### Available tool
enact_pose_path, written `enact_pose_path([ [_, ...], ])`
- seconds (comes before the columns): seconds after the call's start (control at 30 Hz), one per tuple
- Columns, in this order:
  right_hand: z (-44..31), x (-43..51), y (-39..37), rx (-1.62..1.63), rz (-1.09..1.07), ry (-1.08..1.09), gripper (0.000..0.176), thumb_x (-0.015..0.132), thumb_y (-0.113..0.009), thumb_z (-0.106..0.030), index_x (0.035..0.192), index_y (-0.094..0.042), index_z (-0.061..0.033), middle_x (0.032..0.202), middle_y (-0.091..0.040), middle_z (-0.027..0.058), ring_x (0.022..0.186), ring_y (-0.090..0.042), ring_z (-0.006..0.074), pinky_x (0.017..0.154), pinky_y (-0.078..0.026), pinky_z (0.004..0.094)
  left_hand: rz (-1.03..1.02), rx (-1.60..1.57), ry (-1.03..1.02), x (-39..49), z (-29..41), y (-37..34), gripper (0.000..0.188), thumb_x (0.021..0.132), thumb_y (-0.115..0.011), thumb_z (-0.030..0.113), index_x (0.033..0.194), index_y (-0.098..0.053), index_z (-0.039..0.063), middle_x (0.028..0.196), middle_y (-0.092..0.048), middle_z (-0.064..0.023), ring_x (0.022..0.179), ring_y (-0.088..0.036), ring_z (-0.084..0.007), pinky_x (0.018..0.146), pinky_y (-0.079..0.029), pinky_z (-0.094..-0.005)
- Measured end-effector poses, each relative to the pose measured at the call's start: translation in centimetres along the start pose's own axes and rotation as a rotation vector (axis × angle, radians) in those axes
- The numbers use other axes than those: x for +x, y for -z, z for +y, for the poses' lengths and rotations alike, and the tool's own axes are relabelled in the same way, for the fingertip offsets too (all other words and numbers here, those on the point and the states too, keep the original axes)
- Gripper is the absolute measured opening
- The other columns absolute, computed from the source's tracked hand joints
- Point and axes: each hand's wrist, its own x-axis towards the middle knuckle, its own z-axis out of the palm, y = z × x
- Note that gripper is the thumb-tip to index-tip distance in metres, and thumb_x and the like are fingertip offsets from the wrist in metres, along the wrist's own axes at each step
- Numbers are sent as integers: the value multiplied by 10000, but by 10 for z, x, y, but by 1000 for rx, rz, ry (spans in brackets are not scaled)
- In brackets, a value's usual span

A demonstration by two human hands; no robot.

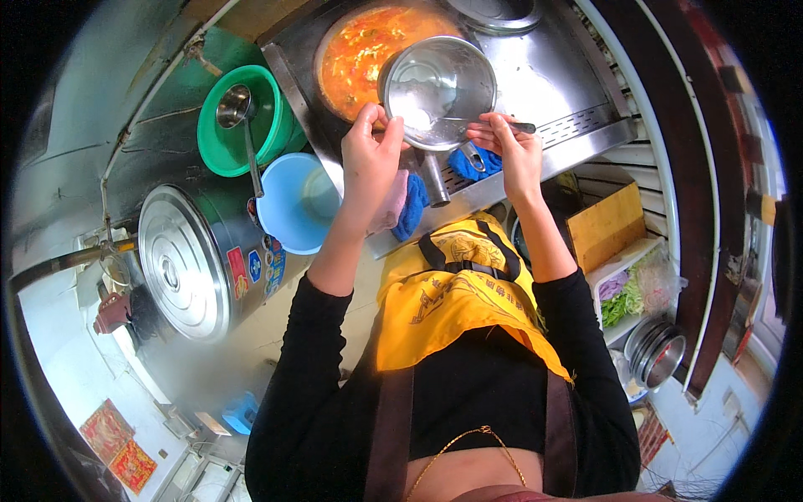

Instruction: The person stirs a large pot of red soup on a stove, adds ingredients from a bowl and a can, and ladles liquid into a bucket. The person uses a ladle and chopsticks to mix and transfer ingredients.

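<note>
A stainless steel basin (448, 81) is tilted over the counter, partly in front of a wide pan of red-orange soup (376, 53) with pale pieces in it. My left hand (371, 154) pinches the basin's near left rim between thumb and fingers. In my right hand (513, 150) is a thin metal utensil with a black handle (522, 127), its shaft reaching into the basin; the tip is hard to make out. A little clear or whitish residue seems to lie in the basin. Below it a steel handle (433, 179) sticks out towards me; what it belongs to is hidden.
Left stand a green basin (210, 147) with a steel ladle (234, 105), a light blue bucket (288, 207) and a large lidded steel pot (179, 263). Blue cloths (411, 207) lie by the steel counter's edge (590, 141). Right are shredded vegetables (621, 295) and stacked steel bowls (655, 351).
</note>
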Motion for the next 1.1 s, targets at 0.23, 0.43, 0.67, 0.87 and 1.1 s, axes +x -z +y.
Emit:
enact_pose_path([
  [0.23,-12,29,-22,282,96,-113,265,967,-458,-124,1061,-552,105,970,-661,204,849,-680,203,763,-565,255,218,-55,28,1,-38,50,125,881,-583,66,831,-491,-2,730,-504,-25,644,-593,-103,569,-531,-244],
  [0.43,-22,76,-67,-264,15,295,316,974,-498,-198,1058,-609,85,925,-676,183,830,-682,225,781,-558,306,426,23,185,-34,-52,121,132,892,-576,78,851,-487,-10,820,-493,-28,687,-524,-75,606,-567,-235],
  [0.67,-18,65,-59,-78,43,267,280,960,-514,-189,1029,-630,56,896,-687,153,792,-678,189,727,-544,272,482,-37,170,-43,-51,133,146,892,-579,83,833,-474,0,828,-505,-27,702,-535,-75,629,-579,-246],
  [0.87,-13,37,-52,52,-60,120,267,967,-485,-192,1017,-642,19,879,-689,117,726,-655,150,630,-489,247,429,-99,152,-31,-46,117,158,889,-585,77,810,-461,20,772,-516,-18,656,-528,-58,605,-572,-251],
  [1.1,8,22,-63,-152,-170,99,277,963,-521,-232,1031,-634,12,902,-690,112,747,-656,146,628,-494,252,340,-100,68,-22,-33,99,157,892,-588,70,818,-455,33,724,-530,-4,622,-556,-50,589,-553,-233],
])
